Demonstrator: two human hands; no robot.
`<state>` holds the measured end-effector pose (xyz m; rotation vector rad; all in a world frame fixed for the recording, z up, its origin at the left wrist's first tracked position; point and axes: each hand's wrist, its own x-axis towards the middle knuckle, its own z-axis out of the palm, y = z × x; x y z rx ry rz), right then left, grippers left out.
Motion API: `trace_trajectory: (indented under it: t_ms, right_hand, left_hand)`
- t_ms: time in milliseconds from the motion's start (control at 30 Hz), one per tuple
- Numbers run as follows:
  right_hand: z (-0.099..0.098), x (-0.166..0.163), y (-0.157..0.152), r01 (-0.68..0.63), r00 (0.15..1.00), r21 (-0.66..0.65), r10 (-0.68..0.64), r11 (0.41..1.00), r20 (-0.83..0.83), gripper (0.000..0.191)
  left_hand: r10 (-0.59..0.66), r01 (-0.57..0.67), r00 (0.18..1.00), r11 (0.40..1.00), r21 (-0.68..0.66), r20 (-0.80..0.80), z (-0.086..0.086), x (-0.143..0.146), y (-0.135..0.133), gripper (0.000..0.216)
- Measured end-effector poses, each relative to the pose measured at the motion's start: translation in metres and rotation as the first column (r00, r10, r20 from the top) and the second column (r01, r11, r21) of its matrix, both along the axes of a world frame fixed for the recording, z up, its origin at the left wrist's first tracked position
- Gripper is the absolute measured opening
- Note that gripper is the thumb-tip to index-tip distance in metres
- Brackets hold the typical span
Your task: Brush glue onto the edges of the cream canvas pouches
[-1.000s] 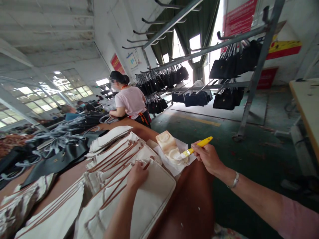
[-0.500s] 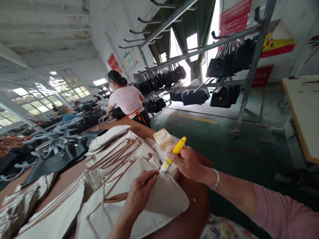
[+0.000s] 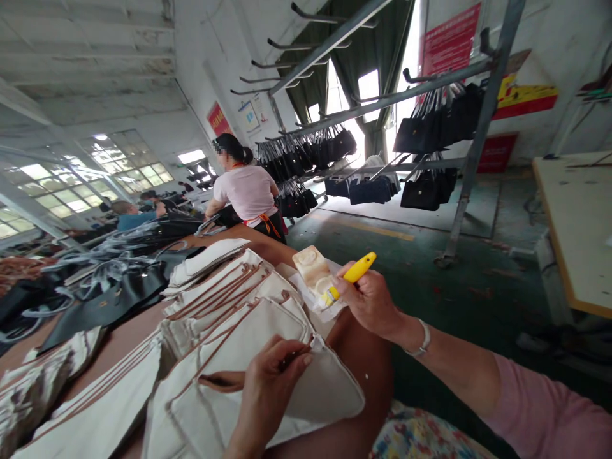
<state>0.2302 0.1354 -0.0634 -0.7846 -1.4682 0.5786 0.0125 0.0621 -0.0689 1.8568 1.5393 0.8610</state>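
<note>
My left hand pinches the brown-trimmed edge of a cream canvas bag piece lying on the brown table. My right hand grips a yellow-handled brush, its bristles over a pale glue container that sits on white paper at the table edge. Several more cream bag pieces with brown straps are stacked just behind my left hand.
A person in a pink shirt works further along the table, with other people beyond. Black bags and straps cover the left of the table. Racks of black bags stand across a green floor. Another table is at right.
My right hand drew the brush from the bag's edge back to the glue container. My left hand kept hold of the bag piece and shifted slightly toward me.
</note>
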Motion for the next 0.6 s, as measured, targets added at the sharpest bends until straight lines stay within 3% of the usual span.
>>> trace_trajectory:
  t_ms: [100,200,267,467,600]
  right_hand:
    - [-0.001,0.001,0.000,-0.105,0.994,-0.106,0.101,0.989,-0.043,0.019]
    - [-0.002,0.000,-0.007,-0.316,0.949,-0.217,0.307,0.924,-0.075,0.023]
    - [0.000,0.002,-0.012,-0.389,0.921,-0.253,0.374,0.886,-0.109,0.025]
    - [0.007,0.006,-0.020,-0.242,0.970,-0.210,0.232,0.947,-0.074,0.029]
    - [0.010,0.006,-0.027,-0.367,0.930,-0.224,0.356,0.903,-0.093,0.024]
  left_hand:
    - [-0.017,0.020,0.999,0.997,0.078,-0.043,-0.001,0.002,-0.009,0.021]
    - [-0.011,0.022,0.996,0.993,0.120,-0.090,-0.001,0.001,-0.014,0.020]
    - [-0.006,0.020,0.994,0.992,0.122,-0.111,0.000,-0.001,-0.016,0.021]
    - [0.028,-0.008,0.986,0.992,0.124,-0.162,0.004,0.003,-0.018,0.028]
    - [0.033,-0.007,0.979,0.992,0.126,-0.203,0.004,0.003,-0.018,0.028]
